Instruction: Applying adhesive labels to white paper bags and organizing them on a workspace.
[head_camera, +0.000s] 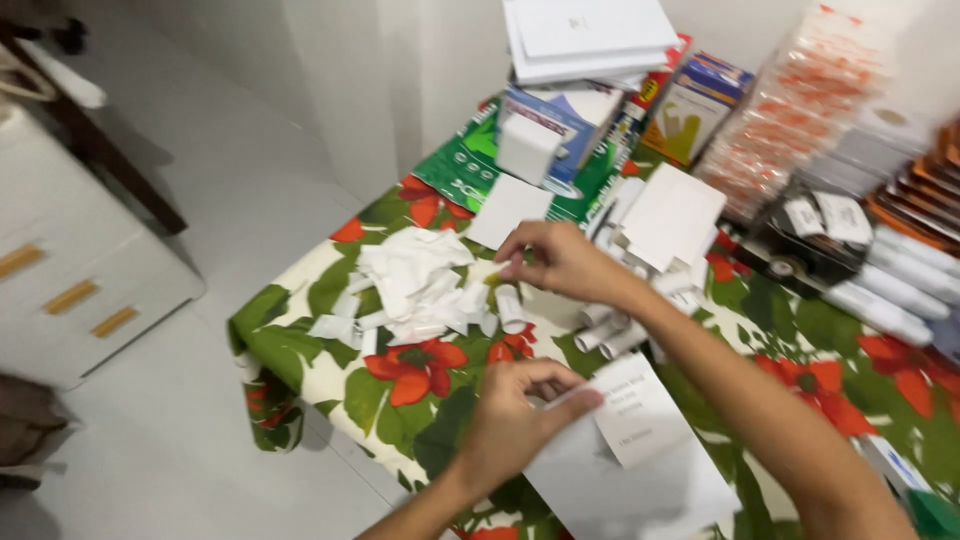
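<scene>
Both hands (540, 340) near table edge (300, 385); open floor (200, 470) left.

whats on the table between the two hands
In the head view, between the right hand and the left hand: small white paper rolls and bare floral tablecloth.

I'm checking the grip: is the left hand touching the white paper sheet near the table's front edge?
Touching. The head view shows the left hand with its fingertips pinching the top edge of the white paper sheet.
</scene>
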